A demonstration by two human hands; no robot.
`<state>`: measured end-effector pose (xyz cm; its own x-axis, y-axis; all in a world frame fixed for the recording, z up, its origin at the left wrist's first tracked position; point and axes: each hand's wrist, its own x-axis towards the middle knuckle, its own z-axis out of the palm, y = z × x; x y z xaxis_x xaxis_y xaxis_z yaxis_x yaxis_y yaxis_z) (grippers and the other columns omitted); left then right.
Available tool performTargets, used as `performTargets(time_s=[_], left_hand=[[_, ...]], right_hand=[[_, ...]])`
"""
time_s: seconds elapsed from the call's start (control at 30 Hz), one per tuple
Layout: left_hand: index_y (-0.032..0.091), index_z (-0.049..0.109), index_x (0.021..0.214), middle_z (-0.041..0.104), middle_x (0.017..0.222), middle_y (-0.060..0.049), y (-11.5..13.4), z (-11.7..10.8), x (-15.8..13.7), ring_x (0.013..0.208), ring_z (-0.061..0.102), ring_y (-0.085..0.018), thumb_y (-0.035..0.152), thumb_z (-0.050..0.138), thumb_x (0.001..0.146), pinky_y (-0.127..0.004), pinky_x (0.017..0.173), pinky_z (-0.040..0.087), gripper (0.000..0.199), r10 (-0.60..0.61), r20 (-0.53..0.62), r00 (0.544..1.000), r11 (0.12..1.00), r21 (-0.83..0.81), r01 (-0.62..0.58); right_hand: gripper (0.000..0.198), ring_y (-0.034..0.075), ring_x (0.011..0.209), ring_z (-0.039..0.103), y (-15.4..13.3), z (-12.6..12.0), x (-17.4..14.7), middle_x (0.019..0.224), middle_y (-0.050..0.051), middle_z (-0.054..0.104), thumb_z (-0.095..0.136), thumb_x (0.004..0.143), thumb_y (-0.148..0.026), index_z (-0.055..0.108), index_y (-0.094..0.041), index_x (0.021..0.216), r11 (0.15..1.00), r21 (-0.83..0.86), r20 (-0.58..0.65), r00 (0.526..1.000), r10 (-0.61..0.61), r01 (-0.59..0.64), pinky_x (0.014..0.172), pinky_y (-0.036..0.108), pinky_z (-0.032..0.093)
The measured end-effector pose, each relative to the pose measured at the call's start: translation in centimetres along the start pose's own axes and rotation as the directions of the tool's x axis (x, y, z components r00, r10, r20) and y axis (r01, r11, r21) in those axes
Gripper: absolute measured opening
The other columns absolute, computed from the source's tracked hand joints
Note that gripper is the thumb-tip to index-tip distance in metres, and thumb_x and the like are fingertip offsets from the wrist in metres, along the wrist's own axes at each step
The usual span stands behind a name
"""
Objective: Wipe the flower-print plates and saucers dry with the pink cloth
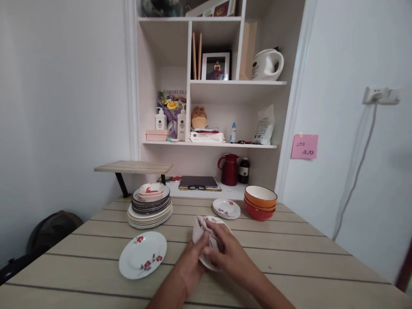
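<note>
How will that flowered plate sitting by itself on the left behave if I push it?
The flowered plate is likely stiff and breakable, as it looks like ceramic. Its smooth surface may feel slippery. Lying flat and wide, it would probably slide rather than tip.

Light on you soft, cool, middling; source outside your frame. Inside the shelf unit [212,146], upper compartments drop to grey shade. Right of the shelf unit, the hanging cord [355,180] puts a faint, soft-edged shadow on the wall [325,86]. Low and far left of the shelf unit, a dark object [51,234] loses detail. In front of it, soft shade under your right hand [230,251]. Wide-lens stretch: table [289,266] flares toward your lower corners. Small label print on the shelves too soft to read.
</note>
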<state>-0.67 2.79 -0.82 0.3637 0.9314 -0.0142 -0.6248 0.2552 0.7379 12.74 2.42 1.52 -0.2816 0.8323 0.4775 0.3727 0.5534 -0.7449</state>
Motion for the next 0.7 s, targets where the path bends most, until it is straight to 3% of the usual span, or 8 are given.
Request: performTargets(time_s=[0.1, 0.2, 0.3, 0.37, 0.43, 0.5, 0.57, 0.7], left_hand=[[0.013, 0.059, 0.123, 0.071, 0.110, -0.015, 0.4, -0.2, 0.2, 0.104, 0.066, -0.028, 0.041, 0.067, 0.080, -0.039, 0.090, 0.050, 0.052, -0.007, -0.028, 1.000, 1.000, -0.005, 0.007], [0.012, 0.061, 0.119, 0.072, 0.107, -0.014, 0.7, -0.4, 0.2, 0.104, 0.066, -0.027, 0.040, 0.067, 0.081, -0.038, 0.092, 0.049, 0.048, -0.022, -0.017, 1.000, 0.998, -0.054, 0.021], [0.013, 0.061, 0.119, 0.072, 0.108, -0.013, 0.8, -0.2, 0.1, 0.104, 0.066, -0.027, 0.038, 0.068, 0.080, -0.039, 0.094, 0.048, 0.047, -0.027, 0.029, 0.999, 0.992, -0.126, 0.031], [0.014, 0.061, 0.120, 0.072, 0.109, -0.012, 0.8, 0.1, -0.2, 0.104, 0.066, -0.027, 0.035, 0.070, 0.079, -0.039, 0.095, 0.047, 0.047, -0.013, 0.042, 0.999, 0.989, -0.146, 0.019], [0.014, 0.061, 0.120, 0.073, 0.108, -0.012, 0.8, 0.4, -0.4, 0.103, 0.067, -0.026, 0.032, 0.071, 0.078, -0.039, 0.096, 0.047, 0.046, 0.007, 0.025, 1.000, 0.992, -0.129, -0.004], [0.014, 0.061, 0.119, 0.073, 0.107, -0.012, 0.8, 0.6, -0.5, 0.102, 0.067, -0.026, 0.029, 0.072, 0.078, -0.038, 0.096, 0.047, 0.046, 0.043, 0.002, 0.999, 0.994, -0.101, -0.042], [0.014, 0.061, 0.120, 0.073, 0.106, -0.011, 0.8, 0.6, -0.5, 0.101, 0.067, -0.025, 0.028, 0.073, 0.077, -0.037, 0.096, 0.047, 0.047, 0.070, -0.014, 0.997, 0.995, -0.076, -0.071], [0.016, 0.057, 0.125, 0.072, 0.110, -0.012, 0.8, 0.3, -0.1, 0.100, 0.067, -0.025, 0.031, 0.073, 0.076, -0.036, 0.094, 0.048, 0.054, 0.055, -0.058, 0.997, 0.998, -0.026, -0.057]], right_hand=[[0.050, 0.023, 0.088, 0.061, 0.7, -1.9, 0.7, 0.108, 0.008, 0.065, 0.050, 0.085, -0.051, 0.058, -0.022, 0.124, 0.954, 0.274, -0.199, 0.963, 0.182, -0.123, 0.079, 0.036, 0.049], [0.057, 0.023, 0.092, 0.060, 1.6, -3.2, 1.2, 0.108, 0.007, 0.066, 0.059, 0.078, -0.055, 0.055, -0.024, 0.127, 0.895, 0.401, -0.423, 0.827, 0.371, -0.197, 0.076, 0.033, 0.047], [0.061, 0.023, 0.091, 0.064, 1.9, -3.1, 1.2, 0.107, 0.007, 0.070, 0.064, 0.076, -0.054, 0.055, -0.023, 0.128, 0.684, 0.642, -0.120, 0.837, 0.534, -0.345, 0.078, 0.034, 0.048], [0.053, 0.024, 0.091, 0.066, 1.9, -2.5, 1.0, 0.103, 0.010, 0.072, 0.060, 0.079, -0.052, 0.062, -0.016, 0.118, 0.472, 0.734, 0.217, 0.828, 0.517, -0.488, 0.081, 0.035, 0.048], [0.050, 0.027, 0.092, 0.067, 1.9, -1.9, 0.9, 0.098, 0.013, 0.074, 0.057, 0.081, -0.052, 0.067, -0.011, 0.108, 0.313, 0.751, 0.415, 0.785, 0.461, -0.581, 0.084, 0.037, 0.048], [0.053, 0.028, 0.092, 0.068, 1.8, -1.5, 0.8, 0.097, 0.014, 0.074, 0.053, 0.082, -0.056, 0.067, -0.011, 0.108, 0.205, 0.781, 0.476, 0.775, 0.416, -0.590, 0.086, 0.041, 0.047], [0.062, 0.029, 0.096, 0.067, 1.6, -1.3, 0.8, 0.102, 0.014, 0.074, 0.048, 0.083, -0.064, 0.065, -0.013, 0.113, 0.122, 0.833, 0.476, 0.812, 0.337, -0.539, 0.089, 0.043, 0.046], [0.069, 0.028, 0.100, 0.066, 1.7, -1.0, 0.7, 0.106, 0.014, 0.073, 0.043, 0.083, -0.070, 0.062, -0.015, 0.118, 0.029, 0.872, 0.467, 0.847, 0.252, -0.489, 0.093, 0.044, 0.045]])
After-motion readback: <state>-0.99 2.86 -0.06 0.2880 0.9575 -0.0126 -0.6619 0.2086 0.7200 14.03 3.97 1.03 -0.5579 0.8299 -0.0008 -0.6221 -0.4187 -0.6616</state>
